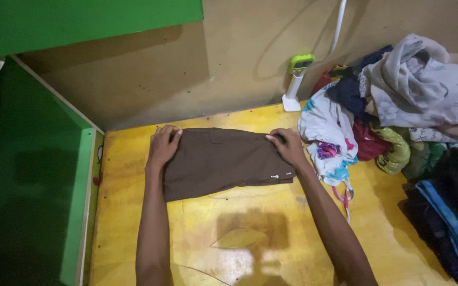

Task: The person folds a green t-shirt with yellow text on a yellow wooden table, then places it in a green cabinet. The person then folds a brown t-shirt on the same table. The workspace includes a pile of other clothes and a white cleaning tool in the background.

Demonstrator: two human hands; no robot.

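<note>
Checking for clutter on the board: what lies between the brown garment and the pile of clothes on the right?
In the head view, only the right hand, resting on the brown garment at its right edge, beside the pile of clothes; otherwise bare yellow board.

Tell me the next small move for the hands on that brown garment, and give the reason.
Probably fold it across once more: the left hand and right hand grip the far corners of the brown garment, which lies flat and partly folded on the yellow surface.
</note>
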